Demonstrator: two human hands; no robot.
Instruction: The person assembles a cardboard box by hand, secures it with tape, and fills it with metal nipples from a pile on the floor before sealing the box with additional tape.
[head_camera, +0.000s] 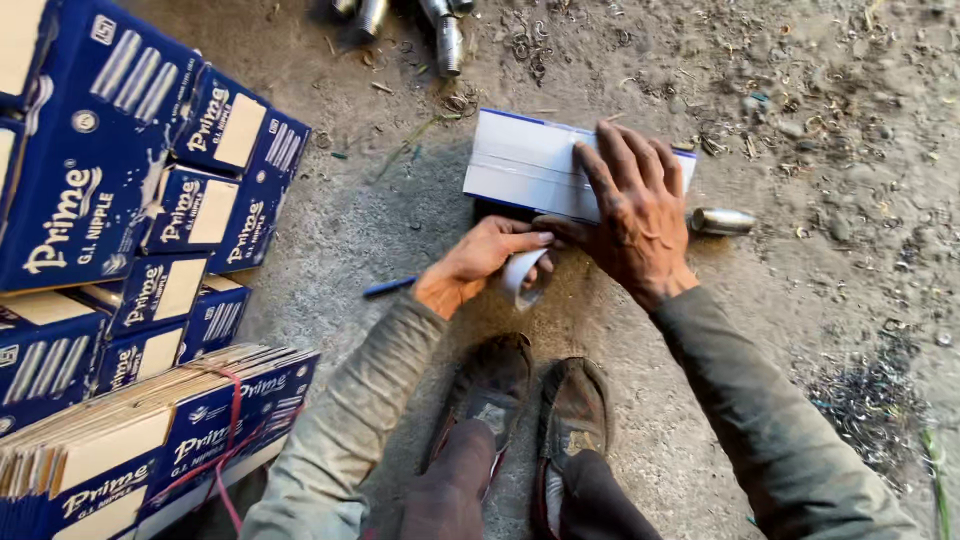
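A small blue and white cardboard box (520, 165) lies on the dirty concrete floor in front of my feet. My right hand (635, 215) presses flat on its top, fingers spread. My left hand (475, 262) grips a roll of clear packing tape (522, 278) against the box's near side, thumb on the roll. A short strip of tape seems to run from the roll up onto the box, under my right thumb.
Stacked blue cartons (120, 190) fill the left side, with a tied bundle of flat carton blanks (150, 430) below them. A blue pen (388, 287) lies near my left hand. A metal pipe nipple (722, 220) rests right of the box, more nipples (448, 35) above. Metal shavings (870, 400) lie at right.
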